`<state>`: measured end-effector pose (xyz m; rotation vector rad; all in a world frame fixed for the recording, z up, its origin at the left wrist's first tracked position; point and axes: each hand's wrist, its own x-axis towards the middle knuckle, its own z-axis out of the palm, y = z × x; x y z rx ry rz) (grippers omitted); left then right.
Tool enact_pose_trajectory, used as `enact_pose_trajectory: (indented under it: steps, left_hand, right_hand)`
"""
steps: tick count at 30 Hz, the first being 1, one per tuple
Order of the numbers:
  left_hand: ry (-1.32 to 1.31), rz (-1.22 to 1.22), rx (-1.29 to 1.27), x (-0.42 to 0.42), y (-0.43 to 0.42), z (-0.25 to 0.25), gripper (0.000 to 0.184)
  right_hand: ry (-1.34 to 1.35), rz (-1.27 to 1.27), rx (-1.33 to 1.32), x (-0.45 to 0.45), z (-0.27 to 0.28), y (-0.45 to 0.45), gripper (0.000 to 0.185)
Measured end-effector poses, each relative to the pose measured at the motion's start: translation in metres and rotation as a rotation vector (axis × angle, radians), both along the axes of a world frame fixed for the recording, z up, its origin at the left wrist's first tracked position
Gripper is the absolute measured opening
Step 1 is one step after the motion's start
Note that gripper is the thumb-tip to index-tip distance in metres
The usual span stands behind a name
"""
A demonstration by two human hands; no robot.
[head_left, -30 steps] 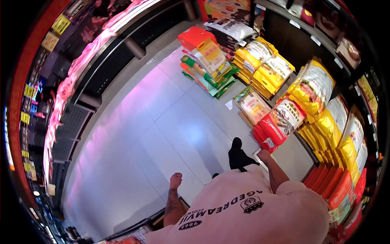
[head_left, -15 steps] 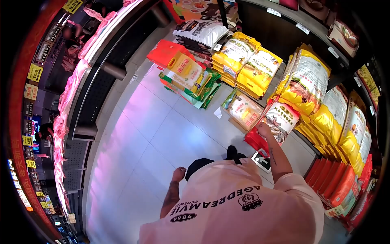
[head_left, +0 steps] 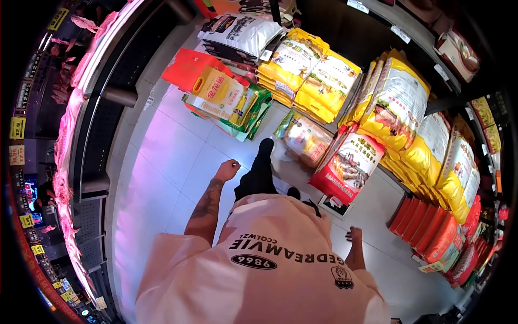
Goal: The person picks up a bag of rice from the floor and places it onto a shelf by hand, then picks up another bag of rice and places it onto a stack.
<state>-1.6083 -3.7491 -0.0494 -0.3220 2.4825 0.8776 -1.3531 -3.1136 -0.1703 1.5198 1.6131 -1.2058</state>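
Red-and-white sack (head_left: 349, 164) lies flat, presumably for stability, near the empty, loosely spread right hand (head_left: 354, 235) (whether the left hand (head_left: 228, 170) grips anything, I cannot tell).

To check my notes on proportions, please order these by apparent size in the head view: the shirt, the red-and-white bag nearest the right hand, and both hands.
1. Shirt (nearness to the camera enlarges it)
2. Red-and-white bag
3. Left hand and right hand: too alike to rank

Red and white bag (head_left: 352, 162), printed face up, perhaps stacked, beside yellow bags (head_left: 398, 102)
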Motion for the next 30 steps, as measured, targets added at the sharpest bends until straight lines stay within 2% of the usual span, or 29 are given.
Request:
enact_pose_trajectory:
  steps: [3, 5, 6, 8, 10, 11, 12, 13, 14, 15, 16, 17, 18, 19, 21, 22, 24, 27, 30]
  left_hand:
    - [-0.038, -0.104, -0.101, -0.069, -0.037, -0.030, 0.030]
    - [-0.036, -0.104, -0.150, -0.118, -0.079, -0.056, 0.032]
    - [-0.050, -0.090, -0.215, -0.146, -0.094, -0.053, 0.032]
    - [-0.010, -0.025, -0.208, -0.204, -0.125, -0.049, 0.032]
    - [0.160, 0.089, -0.160, -0.261, -0.154, -0.051, 0.031]
    - [0.249, 0.107, -0.155, -0.290, -0.169, -0.053, 0.030]
    - [0.319, -0.085, -0.259, -0.316, -0.177, -0.040, 0.029]
    - [0.412, 0.208, -0.204, -0.339, -0.186, -0.053, 0.032]
    - [0.413, 0.195, -0.340, -0.353, -0.177, -0.016, 0.044]
    - [0.473, 0.184, -0.424, -0.376, -0.207, -0.049, 0.058]
    - [0.338, 0.189, -0.455, -0.390, -0.213, -0.041, 0.065]
    - [0.225, 0.301, -0.455, -0.396, -0.196, -0.005, 0.064]
    - [0.165, 0.329, -0.469, -0.405, -0.190, 0.009, 0.067]
    - [0.232, 0.342, -0.469, -0.418, -0.208, -0.020, 0.072]
    - [0.197, 0.330, -0.414, -0.432, -0.211, -0.024, 0.073]
    - [0.238, 0.363, -0.349, -0.436, -0.215, -0.038, 0.068]
    - [0.144, 0.263, 0.233, -0.440, -0.220, -0.048, 0.059]
    - [0.023, -0.082, -0.345, -0.466, -0.257, -0.106, 0.045]
    - [0.016, -0.111, -0.372, -0.472, -0.264, -0.125, 0.042]
  right_hand:
    - [0.040, -0.184, 0.015, 0.012, 0.033, -0.031, 0.030]
    - [0.024, -0.309, 0.048, 0.004, 0.052, -0.062, 0.033]
    - [0.017, -0.379, 0.058, -0.004, 0.061, -0.082, 0.034]
    - [0.120, -0.387, -0.040, -0.029, 0.074, -0.122, 0.032]
    - [0.048, -0.196, -0.025, -0.088, 0.091, -0.163, 0.032]
    - [0.125, -0.153, -0.014, -0.112, 0.095, -0.179, 0.031]
    - [0.195, -0.118, 0.006, -0.131, 0.101, -0.189, 0.030]
    - [0.244, -0.117, 0.029, -0.154, 0.113, -0.200, 0.031]
    - [0.303, -0.105, 0.049, -0.182, 0.124, -0.210, 0.031]
    - [0.369, -0.105, 0.087, -0.205, 0.133, -0.217, 0.030]
    - [0.429, -0.104, 0.124, -0.220, 0.141, -0.224, 0.028]
    - [0.462, -0.125, 0.160, -0.233, 0.148, -0.230, 0.027]
    - [0.495, -0.155, 0.202, -0.242, 0.154, -0.237, 0.027]
    - [0.528, -0.185, 0.243, -0.245, 0.157, -0.243, 0.026]
    - [0.507, -0.234, 0.256, -0.244, 0.156, -0.254, 0.027]
    - [0.493, -0.244, 0.251, -0.242, 0.153, -0.262, 0.027]
    - [0.389, -0.278, 0.212, -0.221, 0.134, -0.275, 0.029]
    - [0.212, -0.315, 0.119, -0.173, 0.103, -0.300, 0.032]
    - [0.021, -0.375, 0.056, -0.138, 0.105, -0.330, 0.030]
